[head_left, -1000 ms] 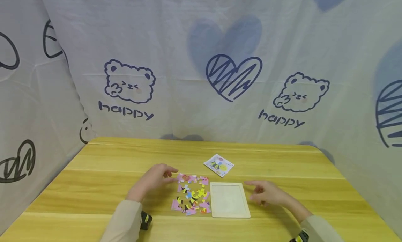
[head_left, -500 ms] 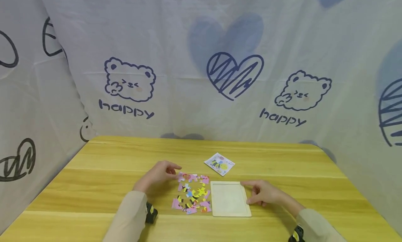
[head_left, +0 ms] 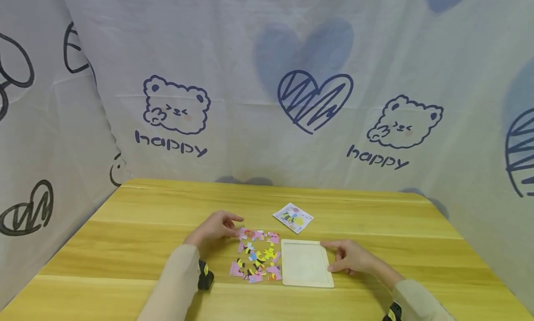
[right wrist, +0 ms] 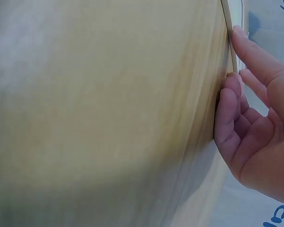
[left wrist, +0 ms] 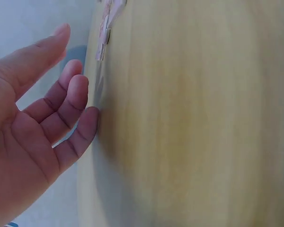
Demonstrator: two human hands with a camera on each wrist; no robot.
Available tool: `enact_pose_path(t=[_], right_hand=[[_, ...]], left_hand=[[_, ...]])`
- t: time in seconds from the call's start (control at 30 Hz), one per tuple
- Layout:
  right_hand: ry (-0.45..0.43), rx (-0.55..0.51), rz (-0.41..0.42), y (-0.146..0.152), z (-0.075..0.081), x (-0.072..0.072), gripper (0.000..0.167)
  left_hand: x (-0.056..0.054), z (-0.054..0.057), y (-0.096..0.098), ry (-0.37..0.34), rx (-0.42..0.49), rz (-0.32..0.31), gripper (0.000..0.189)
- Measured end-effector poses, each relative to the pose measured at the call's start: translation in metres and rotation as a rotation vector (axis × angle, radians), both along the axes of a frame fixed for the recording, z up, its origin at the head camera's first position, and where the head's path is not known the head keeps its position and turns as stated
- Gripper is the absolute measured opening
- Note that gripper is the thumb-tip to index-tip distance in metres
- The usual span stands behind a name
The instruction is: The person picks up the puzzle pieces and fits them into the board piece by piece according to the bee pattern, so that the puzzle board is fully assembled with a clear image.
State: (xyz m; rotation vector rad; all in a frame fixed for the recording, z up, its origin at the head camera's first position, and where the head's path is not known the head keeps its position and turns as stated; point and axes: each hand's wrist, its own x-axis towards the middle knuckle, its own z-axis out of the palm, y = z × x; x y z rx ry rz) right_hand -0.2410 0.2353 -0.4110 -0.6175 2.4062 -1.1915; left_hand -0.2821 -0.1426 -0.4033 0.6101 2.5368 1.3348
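Loose jigsaw pieces (head_left: 254, 271), pink with yellow and black parts, lie roughly in a square on the table in the head view. Beside their upper left corner is my left hand (head_left: 219, 227), fingers loosely bent and holding nothing. The left wrist view shows that hand (left wrist: 47, 104) low over the wood, a few pieces (left wrist: 106, 23) past its thumb. Right of the pieces lies a pale puzzle tray (head_left: 306, 264), flat. My right hand (head_left: 352, 257) touches its right side with thumb and extended index finger. In the right wrist view the thumb meets the tray's edge (right wrist: 229, 35); the other fingers bend beneath.
A small picture card (head_left: 293, 217) with a bee lies behind the pieces and the tray. The wooden table (head_left: 137, 247) reaches back to a pale cloth (head_left: 242, 140) printed with bears and hearts, which also hangs at both sides.
My right hand has come left and now touches the tray's edge. My left hand has moved slightly right, closer to the jigsaw pieces. The view has shifted a little.
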Motion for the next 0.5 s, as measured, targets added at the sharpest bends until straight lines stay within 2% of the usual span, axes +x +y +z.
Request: enact_pose_path(t=[0.1,0.23,0.5], right_hand=[[0.011,0.010,-0.002,0.0005,-0.0013,0.0003,0.065],[0.016,0.021,-0.008,0.0008,-0.0022,0.0007,0.066],[0.022,0.023,-0.001,0.0016,-0.0022,-0.0001,0.065]], left_hand=[[-0.0008,-0.0027,-0.0004,-0.034,0.012,0.002,0.039],[-0.0008,-0.0050,0.0011,-0.051,-0.034,0.006,0.039],[-0.0044,-0.0051,0.0088,-0.033,-0.138,0.027,0.036]])
